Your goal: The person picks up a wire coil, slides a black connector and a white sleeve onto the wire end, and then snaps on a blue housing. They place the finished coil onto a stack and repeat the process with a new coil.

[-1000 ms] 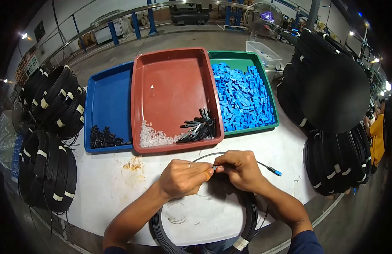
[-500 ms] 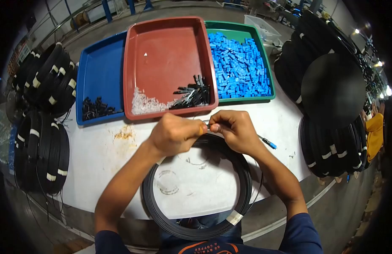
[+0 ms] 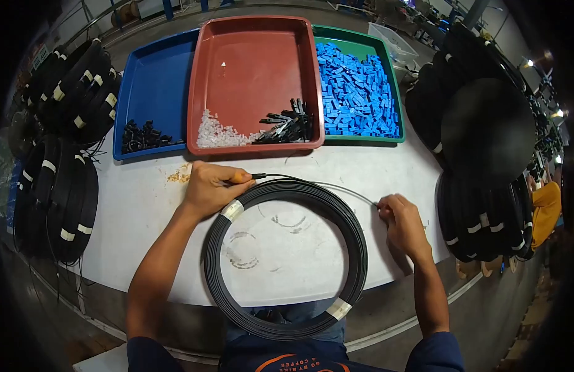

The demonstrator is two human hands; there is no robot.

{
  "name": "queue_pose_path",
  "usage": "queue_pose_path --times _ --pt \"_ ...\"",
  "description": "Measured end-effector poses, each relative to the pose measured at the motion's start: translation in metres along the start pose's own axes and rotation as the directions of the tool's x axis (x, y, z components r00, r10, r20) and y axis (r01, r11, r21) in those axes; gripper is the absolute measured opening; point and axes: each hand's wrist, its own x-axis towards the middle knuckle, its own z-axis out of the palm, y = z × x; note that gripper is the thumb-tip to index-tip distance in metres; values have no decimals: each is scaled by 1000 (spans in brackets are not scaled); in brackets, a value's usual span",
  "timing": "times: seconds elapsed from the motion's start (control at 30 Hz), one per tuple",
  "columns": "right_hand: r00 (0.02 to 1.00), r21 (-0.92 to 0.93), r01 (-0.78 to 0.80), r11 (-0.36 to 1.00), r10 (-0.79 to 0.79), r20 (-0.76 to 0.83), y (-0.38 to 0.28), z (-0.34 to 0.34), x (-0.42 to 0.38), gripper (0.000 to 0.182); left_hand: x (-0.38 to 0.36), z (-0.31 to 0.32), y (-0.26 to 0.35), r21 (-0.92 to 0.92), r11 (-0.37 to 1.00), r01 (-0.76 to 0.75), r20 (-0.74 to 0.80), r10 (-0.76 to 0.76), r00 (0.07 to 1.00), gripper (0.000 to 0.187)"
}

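Observation:
A coil of black cable [image 3: 358, 248], bound with white tape [image 3: 339, 308], lies at the table's front edge. Beyond its upper left rim, my left hand [image 3: 214, 188] is closed on a small black connector piece [image 3: 258, 176] at the cable's end. From that piece a thin black cable [image 3: 336, 186] arcs over the coil to the right. My right hand [image 3: 400, 222] is closed around this cable, right of the coil; whatever sits inside its fingers is hidden.
Behind the coil stand a blue tray [image 3: 154, 87] with black parts, a red tray [image 3: 256, 74] with clear and black pieces, and a green tray [image 3: 391, 74] of blue connectors. Stacked cable coils flank the white table [image 3: 144, 248] at left [image 3: 57, 204] and right [image 3: 479, 217].
My hands have moved apart, the left one leftward and the right one right and down. The cable now stretches between them, and the blue-tipped end near my right hand no longer shows.

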Motion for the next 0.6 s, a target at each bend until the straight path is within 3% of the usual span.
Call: queue_pose_path --times 0.07,0.13,0.2,0.23,0.3,0.4,0.47,0.53,0.6 --pt "977 186 -182 966 156 147 -17 -13 -20 19 -6 1 -2 14 1000 -16 -63 16 998 14" --pt "952 277 -243 930 173 253 -32 -15 -44 27 -10 -5 2 -45 998 51 -40 -53 998 14" --pt "932 461 -351 815 259 252 -46 -1 -69 27 -15 -9 3 -63 955 290 18 -289 957 15" --pt "964 403 -262 877 222 144 -55 4 -76 27 -20 -9 2 -111 928 355 23 -355 935 16" --pt "985 340 -149 928 171 -36 -68 17 -89 29 -26 -14 4 -112 931 346 85 -338 937 17" --pt "951 457 -235 858 301 -77 -83 30 -106 39 -35 -27 19 -150 919 366 218 -330 918 31" --pt "929 444 -282 850 358 -95 -97 41 -115 54 -48 -26 33 -225 903 366 280 -299 912 66" --pt "927 335 -310 890 361 -99 -114 50 -121 84 -60 -22 40 -42 970 240 258 -221 940 81" --pt "911 341 -310 887 381 -161 -131 60 -124 92 -68 -13 45 4 965 261 208 -256 944 87"
